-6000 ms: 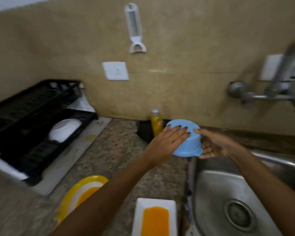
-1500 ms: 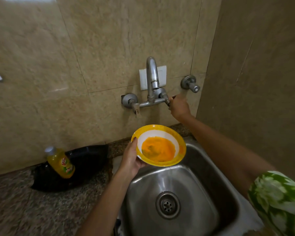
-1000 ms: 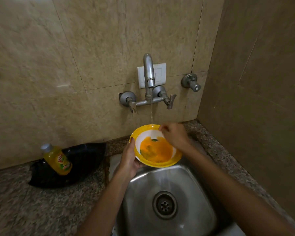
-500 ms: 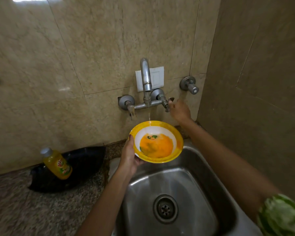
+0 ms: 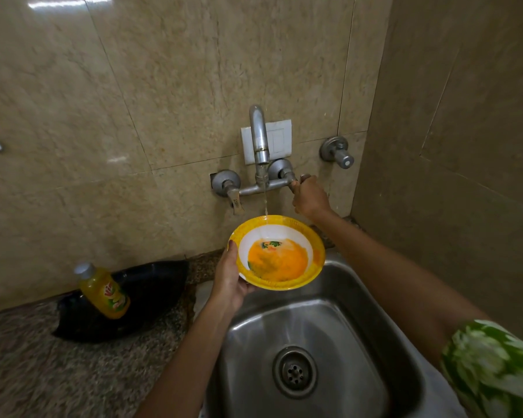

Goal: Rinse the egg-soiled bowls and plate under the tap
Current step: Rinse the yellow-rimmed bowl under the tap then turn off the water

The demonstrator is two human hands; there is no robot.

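Note:
A yellow-rimmed white bowl with orange egg residue inside is held over the steel sink. My left hand grips its left rim, thumb on the edge. A thin stream of water falls from the tap spout onto the bowl's far rim. My right hand grips the tap's right handle at the wall. A green pattern shows through the residue near the bowl's far side.
A yellow dish-soap bottle leans on a black bag on the granite counter left of the sink. A second valve sticks out of the tiled wall at right. The side wall stands close on the right. The drain is uncovered.
My right hand left the bowl and went back up to the tap's right handle. The stream runs on, now onto the bowl's far rim. The residue looks thinner near the far side.

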